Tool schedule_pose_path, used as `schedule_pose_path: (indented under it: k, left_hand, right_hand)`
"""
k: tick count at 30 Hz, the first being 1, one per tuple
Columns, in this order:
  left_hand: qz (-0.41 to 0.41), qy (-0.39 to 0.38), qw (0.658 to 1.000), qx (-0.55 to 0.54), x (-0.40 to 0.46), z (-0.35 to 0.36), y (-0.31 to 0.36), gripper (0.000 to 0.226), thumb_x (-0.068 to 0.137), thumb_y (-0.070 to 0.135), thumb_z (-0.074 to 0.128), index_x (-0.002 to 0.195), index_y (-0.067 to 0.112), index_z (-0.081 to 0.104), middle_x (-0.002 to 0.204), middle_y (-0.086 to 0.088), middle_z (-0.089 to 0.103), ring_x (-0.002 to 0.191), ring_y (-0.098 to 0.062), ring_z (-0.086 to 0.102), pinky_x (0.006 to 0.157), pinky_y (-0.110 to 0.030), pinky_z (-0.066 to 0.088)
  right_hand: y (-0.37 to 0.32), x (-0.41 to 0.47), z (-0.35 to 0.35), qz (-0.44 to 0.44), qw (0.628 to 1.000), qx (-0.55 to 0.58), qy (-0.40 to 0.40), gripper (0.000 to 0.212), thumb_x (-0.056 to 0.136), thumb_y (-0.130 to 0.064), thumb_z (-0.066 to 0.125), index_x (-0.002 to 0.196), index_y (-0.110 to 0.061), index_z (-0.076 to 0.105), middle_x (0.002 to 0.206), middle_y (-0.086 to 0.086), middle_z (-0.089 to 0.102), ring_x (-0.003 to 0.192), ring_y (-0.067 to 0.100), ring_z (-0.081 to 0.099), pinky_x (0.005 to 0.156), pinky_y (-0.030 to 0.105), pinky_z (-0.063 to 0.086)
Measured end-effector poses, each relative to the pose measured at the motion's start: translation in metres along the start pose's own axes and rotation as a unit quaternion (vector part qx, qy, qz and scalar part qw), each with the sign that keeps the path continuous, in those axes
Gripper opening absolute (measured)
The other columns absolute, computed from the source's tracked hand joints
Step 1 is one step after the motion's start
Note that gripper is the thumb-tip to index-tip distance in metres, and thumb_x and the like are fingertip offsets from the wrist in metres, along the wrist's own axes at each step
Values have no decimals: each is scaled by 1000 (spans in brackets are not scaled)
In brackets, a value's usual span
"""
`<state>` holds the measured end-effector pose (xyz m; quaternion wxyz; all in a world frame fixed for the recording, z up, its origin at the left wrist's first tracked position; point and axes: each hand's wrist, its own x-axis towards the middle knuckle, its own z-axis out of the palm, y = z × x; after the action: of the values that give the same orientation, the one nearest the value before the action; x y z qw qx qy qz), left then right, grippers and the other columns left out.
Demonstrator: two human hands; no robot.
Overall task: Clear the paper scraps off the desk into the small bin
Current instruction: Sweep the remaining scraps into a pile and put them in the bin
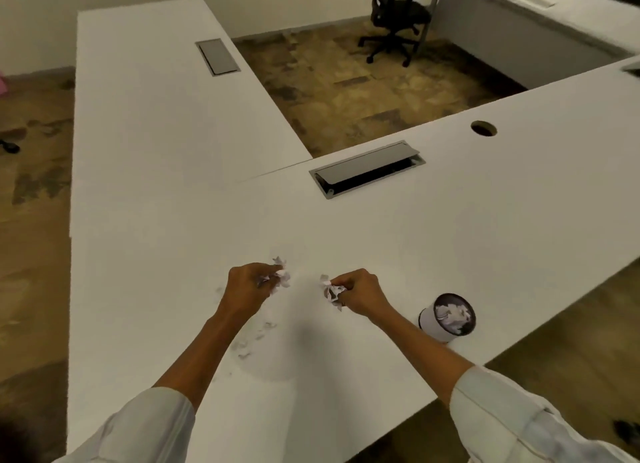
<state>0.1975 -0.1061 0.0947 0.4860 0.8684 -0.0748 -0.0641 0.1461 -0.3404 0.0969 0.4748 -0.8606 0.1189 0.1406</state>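
Note:
My left hand (247, 286) is closed on a bunch of white paper scraps (280, 272) just above the white desk (381, 241). Close to its right, my right hand (360, 291) pinches another clump of scraps (331, 292). Several small loose scraps (254, 338) lie on the desk under my left forearm. The small bin (448, 317), a white cylinder with a dark inside, stands to the right of my right wrist near the desk's edge and holds crumpled paper.
A cable hatch (367, 168) with its lid half raised sits in the desk beyond my hands, and a round cable hole (483, 128) lies farther right. The desk's left wing has a second hatch (217, 56). A black office chair (394, 19) stands on the carpet behind.

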Motion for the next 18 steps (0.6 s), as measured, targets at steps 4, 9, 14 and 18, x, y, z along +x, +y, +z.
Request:
schedule_pose_path:
  k: [4, 9, 14, 18]
  left_hand:
    - [18, -76, 995, -67, 5, 52, 50, 19, 84, -2, 66, 85, 15, 75, 63, 28, 70, 57, 5, 65, 51, -5, 47]
    - [45, -176, 980, -81, 3, 128, 94, 10, 85, 1, 66, 89, 0, 76, 72, 6, 73, 56, 3, 66, 52, -8, 48]
    - [71, -239, 968, -27, -10, 204, 124, 19, 85, 5, 65, 102, 3, 73, 89, -9, 74, 51, 6, 62, 53, -7, 48]
    - [65, -267, 961, 34, -19, 248, 138, 27, 87, 12, 65, 113, 8, 70, 105, -18, 74, 82, -25, 72, 78, -22, 54]
  right_hand:
    - [42, -19, -66, 75, 994, -68, 45, 19, 74, 2, 68, 85, -10, 79, 80, 11, 76, 59, 10, 65, 49, 8, 44]
    - [94, -39, -132, 135, 975, -124, 123, 22, 78, -6, 74, 100, -9, 77, 105, 9, 74, 95, 20, 68, 72, 17, 44]
    - [127, -50, -158, 163, 965, -153, 133, 28, 77, -1, 71, 104, -8, 75, 113, 11, 71, 101, 25, 67, 81, 21, 50]
    - [140, -56, -157, 170, 964, -161, 129, 33, 70, -4, 79, 102, -12, 76, 105, 10, 72, 87, 23, 68, 70, 21, 52]
